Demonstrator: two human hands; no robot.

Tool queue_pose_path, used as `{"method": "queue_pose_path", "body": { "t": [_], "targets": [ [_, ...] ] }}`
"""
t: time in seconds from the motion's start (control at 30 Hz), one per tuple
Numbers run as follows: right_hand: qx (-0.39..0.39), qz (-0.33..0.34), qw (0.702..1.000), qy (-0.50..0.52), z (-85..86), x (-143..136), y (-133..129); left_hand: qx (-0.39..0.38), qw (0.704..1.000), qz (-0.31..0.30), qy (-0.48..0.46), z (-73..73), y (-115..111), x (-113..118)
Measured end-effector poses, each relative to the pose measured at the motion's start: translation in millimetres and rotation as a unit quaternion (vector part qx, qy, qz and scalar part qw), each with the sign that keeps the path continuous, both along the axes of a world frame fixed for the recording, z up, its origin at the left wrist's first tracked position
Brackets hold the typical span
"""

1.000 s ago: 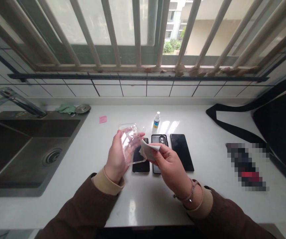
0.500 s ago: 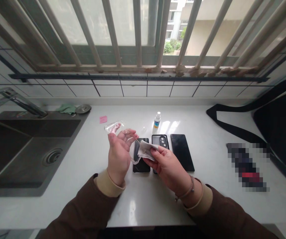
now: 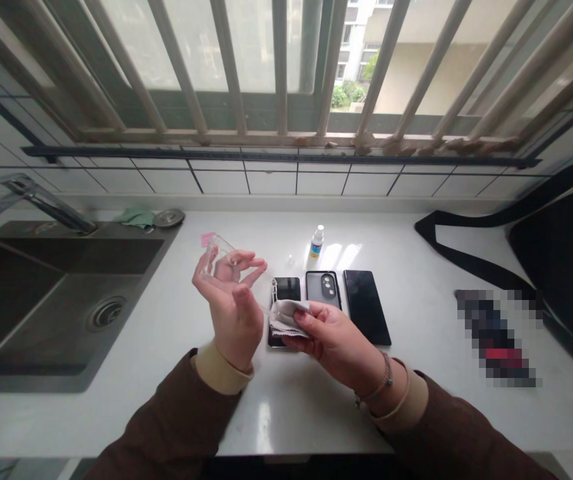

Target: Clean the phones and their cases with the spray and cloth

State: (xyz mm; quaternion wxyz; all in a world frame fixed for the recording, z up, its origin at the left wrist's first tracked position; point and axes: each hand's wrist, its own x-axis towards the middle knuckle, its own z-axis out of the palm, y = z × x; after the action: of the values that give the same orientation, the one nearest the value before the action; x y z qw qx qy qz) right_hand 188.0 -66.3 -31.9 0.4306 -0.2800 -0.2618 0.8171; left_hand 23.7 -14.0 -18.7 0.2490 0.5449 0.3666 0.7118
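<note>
A clear phone case point(image 3: 223, 247) hangs tilted above the counter, see-through and hard to trace in full. My left hand point(image 3: 234, 310) holds it with fingers partly spread around its far end. In my right hand point(image 3: 334, 333), a folded light grey cloth point(image 3: 287, 317) is pinched between thumb and fingers and pressed against the case's right-hand edge. Under the hands lies a dark phone point(image 3: 289, 288), partly covered by the cloth. Beside it are a black phone case point(image 3: 322, 287) with camera holes and a black phone or tablet-like slab point(image 3: 366, 307).
A small white spray bottle point(image 3: 317, 243) stands behind the phones. A pink slip point(image 3: 208, 238) lies at the back left. To the left are a sink point(image 3: 131, 320), a faucet point(image 3: 56, 207) and a green cloth point(image 3: 135, 217). Black straps point(image 3: 471, 250) and a blurred-out item point(image 3: 496, 337) lie right.
My left hand has turned, its fingers now spreading behind the case, which tilts differently. The cloth in my right hand has shifted slightly left and down along the case.
</note>
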Motion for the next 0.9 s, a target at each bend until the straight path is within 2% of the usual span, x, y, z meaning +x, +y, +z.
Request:
{"method": "queue_pose_path", "body": {
  "t": [0.1, 0.13, 0.17, 0.23, 0.3, 0.37, 0.47, 0.5, 0.57, 0.77, 0.83, 0.9],
  "targets": [
    [0.023, 0.069, 0.997, 0.011, 2.2, 4, -4, -0.045, 0.999, 0.01, -0.028, 6.6, 2, -4],
    [0.035, 0.07, 0.997, 0.01, 2.9, 6, -4, -0.067, 0.996, -0.001, -0.051, 8.0, 4, -5],
    [0.048, 0.045, 0.998, 0.004, 3.6, 8, -3, -0.092, 0.992, -0.025, -0.079, 9.2, 5, -6],
    [0.076, -0.08, 0.993, -0.037, 5.2, 12, 1, -0.157, 0.971, -0.111, -0.143, 11.5, 7, -8],
    [0.106, -0.223, 0.962, -0.114, 6.8, 17, 8, -0.237, 0.926, -0.237, -0.175, 13.8, 7, -11],
    [0.141, -0.301, 0.922, -0.201, 8.3, 23, 14, -0.319, 0.856, -0.375, -0.158, 15.6, 5, -12],
    [0.208, -0.309, 0.87, -0.323, 11.0, 30, 14, -0.399, 0.74, -0.534, -0.091, 16.0, -2, -13],
    [0.234, -0.294, 0.853, -0.362, 12.1, 31, 12, -0.414, 0.712, -0.562, -0.072, 15.6, -4, -12],
    [0.284, -0.263, 0.818, -0.426, 14.0, 32, 7, -0.433, 0.683, -0.586, -0.046, 14.2, -8, -11],
    [0.436, -0.254, 0.713, -0.487, 13.9, 30, -3, -0.438, 0.672, -0.596, 0.006, 9.5, -11, -7],
    [0.477, -0.243, 0.695, -0.479, 13.0, 30, -3, -0.439, 0.681, -0.586, 0.029, 8.5, -11, -6],
    [0.496, -0.23, 0.696, -0.465, 13.2, 31, -2, -0.439, 0.703, -0.558, 0.041, 8.1, -11, -5]
  ]
}}
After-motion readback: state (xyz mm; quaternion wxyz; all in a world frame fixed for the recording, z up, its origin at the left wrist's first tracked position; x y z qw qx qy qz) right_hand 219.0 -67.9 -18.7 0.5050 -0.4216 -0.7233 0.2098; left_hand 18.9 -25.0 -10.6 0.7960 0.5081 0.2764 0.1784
